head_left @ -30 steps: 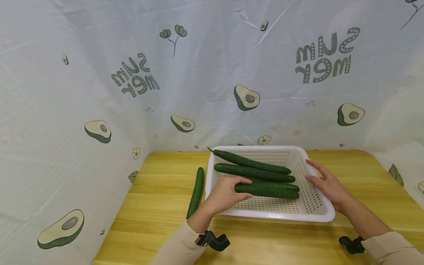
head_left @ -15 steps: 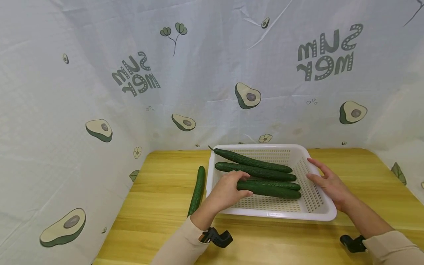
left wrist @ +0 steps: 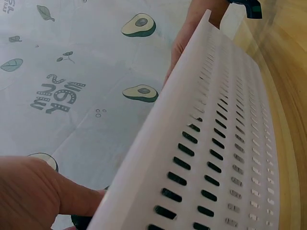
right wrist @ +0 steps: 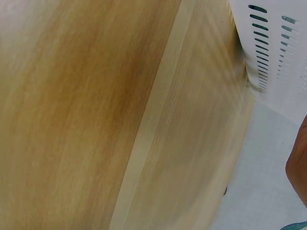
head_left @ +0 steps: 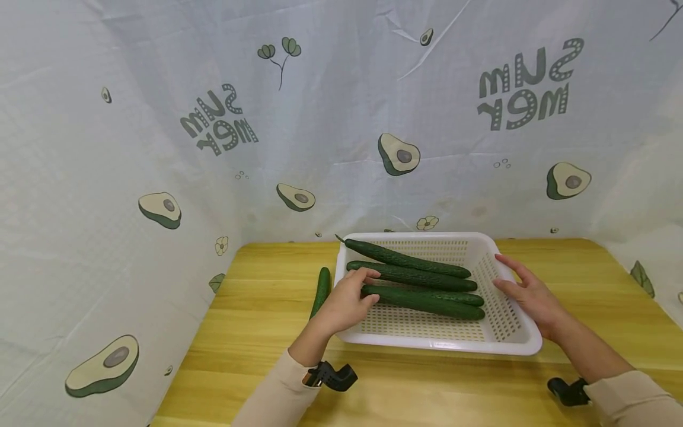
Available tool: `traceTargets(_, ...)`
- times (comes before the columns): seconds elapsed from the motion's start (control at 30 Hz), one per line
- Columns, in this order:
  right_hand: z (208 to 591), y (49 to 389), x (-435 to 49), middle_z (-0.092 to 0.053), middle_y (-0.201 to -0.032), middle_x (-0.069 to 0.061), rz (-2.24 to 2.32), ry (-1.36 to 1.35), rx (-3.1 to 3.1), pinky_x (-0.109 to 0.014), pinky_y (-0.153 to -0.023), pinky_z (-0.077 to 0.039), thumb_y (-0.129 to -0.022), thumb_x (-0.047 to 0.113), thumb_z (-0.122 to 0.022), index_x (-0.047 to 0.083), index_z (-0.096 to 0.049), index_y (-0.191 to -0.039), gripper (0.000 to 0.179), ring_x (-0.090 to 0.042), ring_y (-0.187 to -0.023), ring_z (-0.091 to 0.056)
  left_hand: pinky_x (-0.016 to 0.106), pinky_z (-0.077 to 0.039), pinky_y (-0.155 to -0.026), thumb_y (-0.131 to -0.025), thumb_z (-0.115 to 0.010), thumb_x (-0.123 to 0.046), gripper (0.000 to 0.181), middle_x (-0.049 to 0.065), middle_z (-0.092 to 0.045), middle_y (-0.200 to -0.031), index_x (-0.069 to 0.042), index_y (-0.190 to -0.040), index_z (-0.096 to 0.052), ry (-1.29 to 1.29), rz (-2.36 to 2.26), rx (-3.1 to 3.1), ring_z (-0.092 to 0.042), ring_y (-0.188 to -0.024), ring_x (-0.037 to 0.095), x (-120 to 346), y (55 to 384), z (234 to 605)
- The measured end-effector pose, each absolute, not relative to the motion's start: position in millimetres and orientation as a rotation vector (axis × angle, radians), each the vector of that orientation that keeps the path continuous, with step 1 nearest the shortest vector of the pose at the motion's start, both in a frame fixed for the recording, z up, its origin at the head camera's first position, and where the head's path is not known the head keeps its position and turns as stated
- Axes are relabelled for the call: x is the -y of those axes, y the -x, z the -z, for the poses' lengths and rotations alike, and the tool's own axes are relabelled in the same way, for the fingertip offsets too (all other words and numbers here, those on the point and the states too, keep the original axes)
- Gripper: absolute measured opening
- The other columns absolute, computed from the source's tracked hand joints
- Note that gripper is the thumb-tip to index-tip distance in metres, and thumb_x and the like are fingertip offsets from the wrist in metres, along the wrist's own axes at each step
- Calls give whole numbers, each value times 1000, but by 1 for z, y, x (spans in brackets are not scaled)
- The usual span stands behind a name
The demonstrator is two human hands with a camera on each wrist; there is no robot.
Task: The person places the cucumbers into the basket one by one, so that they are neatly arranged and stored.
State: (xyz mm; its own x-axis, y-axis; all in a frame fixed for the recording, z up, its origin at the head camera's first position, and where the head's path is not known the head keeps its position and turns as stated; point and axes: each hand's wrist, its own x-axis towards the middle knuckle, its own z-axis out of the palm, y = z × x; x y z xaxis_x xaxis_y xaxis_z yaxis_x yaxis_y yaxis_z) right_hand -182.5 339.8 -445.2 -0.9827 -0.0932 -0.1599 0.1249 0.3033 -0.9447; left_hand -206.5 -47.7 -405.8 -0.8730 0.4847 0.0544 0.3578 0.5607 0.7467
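A white plastic basket [head_left: 427, 345] with slotted walls holds several long dark green cucumbers [head_left: 411, 276] lying side by side. My left hand [head_left: 341, 305] is over the basket's left side, thumb and fingers apart around the left end of the front cucumber [head_left: 427, 303]. In the left wrist view, the left thumb [left wrist: 76, 196] reaches over the rim, with a bit of dark green below it. My right hand [head_left: 533, 302] holds the basket's right rim, its thumb and a finger over the edge. Another cucumber [head_left: 322, 290] lies on the table left of the basket, partly hidden by the left forearm.
The basket stands on a yellow wood-grain table [head_left: 256, 308]. Behind and to the left hangs a pale curtain [head_left: 341, 130] printed with avocados. Black wrist-worn devices [head_left: 336, 377] show at both wrists.
My left hand has drawn back left along the front cucumber, uncovering its left end. The cucumbers in the basket and my right hand stay in place.
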Motion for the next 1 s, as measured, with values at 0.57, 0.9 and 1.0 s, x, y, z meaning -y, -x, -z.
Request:
traceTargets(0.57,442,183,-339,-22,-155,-42,1743,-38,-2378,-48,-80,-62,-112,35,-42,37,0,-165,68,-11,-102,-68,23,-55,-75,-94,-75,-11,42,3,-75,-109,-12,-134,-64,-860,-932,-2838,-70,-91,15,59,216,402)
traceTargets(0.9,443,183,-338,-31,-150,-41,1753,-19,-2380,-49,-79,-63,-112,32,-42,38,-3,-165,66,-9,-100,-70,34,-59,-90,-97,-72,-15,37,7,-75,-113,-8,-133,-65,-883,-1073,-2908,-72,-105,25,66,217,406)
traceTargets(1.0,443,183,-339,-29,-151,-41,1748,-28,-2381,-48,-79,-63,-112,33,-42,39,-3,-165,66,-8,-100,-69,37,-59,-91,-97,-72,-14,35,9,-75,-113,-6,-130,-66,-898,-1143,-2942,-72,-106,27,72,218,406)
